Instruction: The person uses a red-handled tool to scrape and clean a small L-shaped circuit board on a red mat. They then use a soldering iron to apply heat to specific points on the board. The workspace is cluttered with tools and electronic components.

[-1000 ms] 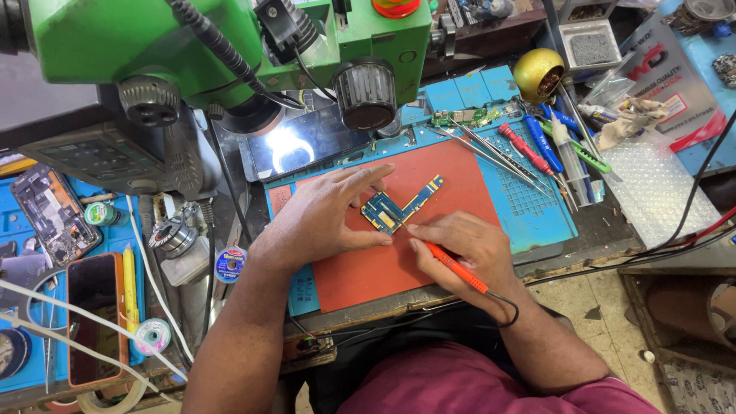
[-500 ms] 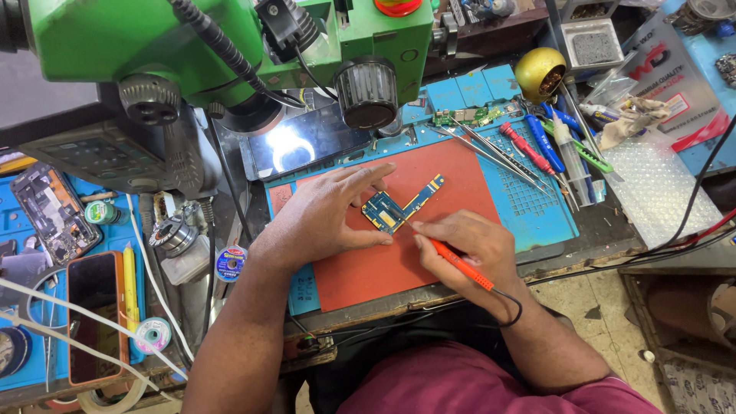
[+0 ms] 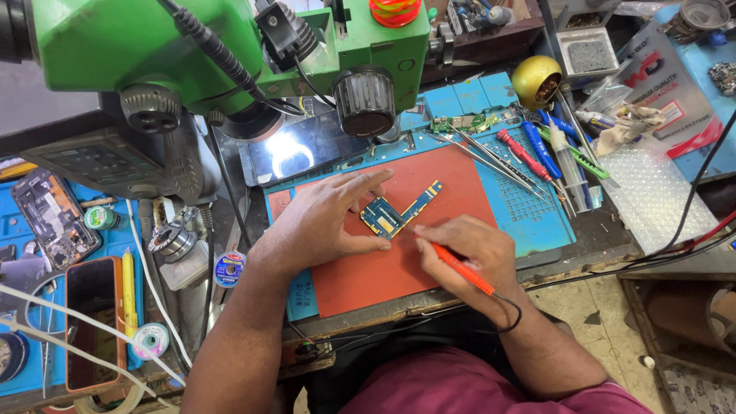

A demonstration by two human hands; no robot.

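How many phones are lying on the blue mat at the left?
2: an opened phone at the mat's upper left, and an orange-edged phone below it, screen up. Others may be hidden off-frame.
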